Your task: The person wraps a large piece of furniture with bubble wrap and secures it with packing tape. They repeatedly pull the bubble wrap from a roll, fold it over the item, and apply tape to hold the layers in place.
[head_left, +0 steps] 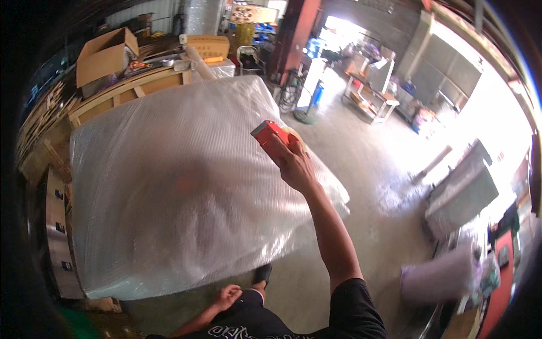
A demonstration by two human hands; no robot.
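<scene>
Red tape dispenser is over the right-hand part of the big bubble-wrapped block, near its far right edge; can't tell if it touches the film. Right hand: fingers wrapped round the dispenser, firm grasp. Left hand: down by the thigh, fingers loosely curled, nothing visible in it, clear of the wrap.

Risks, my read: film looks slack and creased, so a dragged dispenser could bunch or tear it. One-handed reach with no bracing could let the wrap slide or the tool twist.

Beyond: wooden crate behind the block, open cardboard box above it, pale purple roll off right.
</scene>
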